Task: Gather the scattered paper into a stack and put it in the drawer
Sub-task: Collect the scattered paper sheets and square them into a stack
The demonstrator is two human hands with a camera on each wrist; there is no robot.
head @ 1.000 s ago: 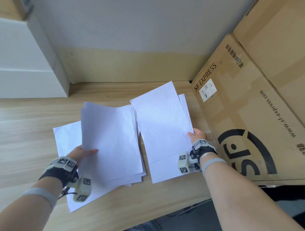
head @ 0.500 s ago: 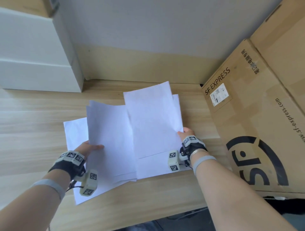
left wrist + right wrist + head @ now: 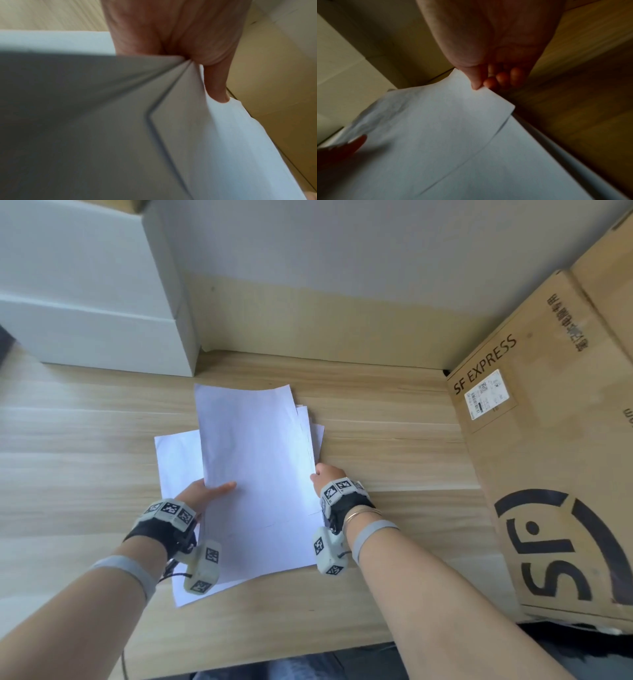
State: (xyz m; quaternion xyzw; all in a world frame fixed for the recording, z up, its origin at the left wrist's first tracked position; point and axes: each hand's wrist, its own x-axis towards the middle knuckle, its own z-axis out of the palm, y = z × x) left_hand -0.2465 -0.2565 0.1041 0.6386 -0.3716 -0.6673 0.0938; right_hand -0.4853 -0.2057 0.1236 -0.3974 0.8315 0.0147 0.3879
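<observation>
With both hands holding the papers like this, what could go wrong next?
1. The right hand pinches only the edge of the top sheets; they might slip from this thin grip.
2. One sheet sticks out to the left, under the left hand, and may be left behind on the desk.
3. The edges at the far right are uneven, so corners could bend when squaring the stack.

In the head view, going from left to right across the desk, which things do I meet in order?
White box → left hand → paper stack → right hand → SF Express cardboard box.
</observation>
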